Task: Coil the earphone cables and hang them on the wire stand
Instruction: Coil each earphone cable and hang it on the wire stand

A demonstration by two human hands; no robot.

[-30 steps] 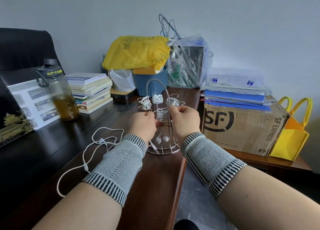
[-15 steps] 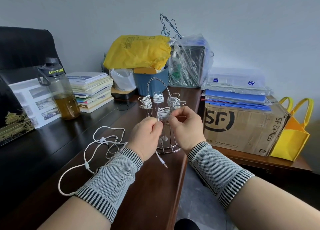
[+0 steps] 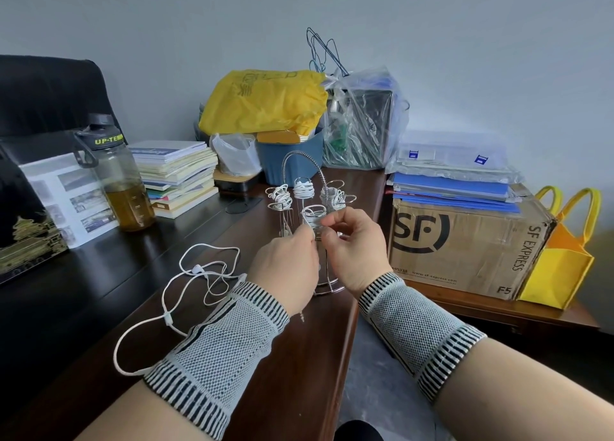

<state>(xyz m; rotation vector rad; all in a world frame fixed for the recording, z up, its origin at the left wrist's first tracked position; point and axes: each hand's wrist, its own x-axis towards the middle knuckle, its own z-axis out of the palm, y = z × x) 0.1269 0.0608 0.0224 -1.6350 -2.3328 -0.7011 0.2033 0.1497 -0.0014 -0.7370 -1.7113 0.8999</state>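
- The earphone cable (image 3: 199,286) lies loose at 9 o'clock of the hands; it looks thin, light and limp, prone to tangling, best taken near the inline knot.
- Left hand (image 3: 285,268) and right hand (image 3: 357,248) each pinch a white strand at the wire stand (image 3: 300,208), its front coil (image 3: 312,216) at 12 o'clock.
- The dark wooden surface (image 3: 282,374) is crowded: a bottle (image 3: 118,181) at 10 o'clock, a cardboard box (image 3: 465,244) at 3 o'clock, a grey wall behind.

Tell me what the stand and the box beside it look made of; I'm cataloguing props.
Wire stand: bright polished metal wire, probably chromed steel, judging by its mirror-like shine. SF Express box: brown corrugated cardboard, matte, with taped seams and scuffed, crushed corners.
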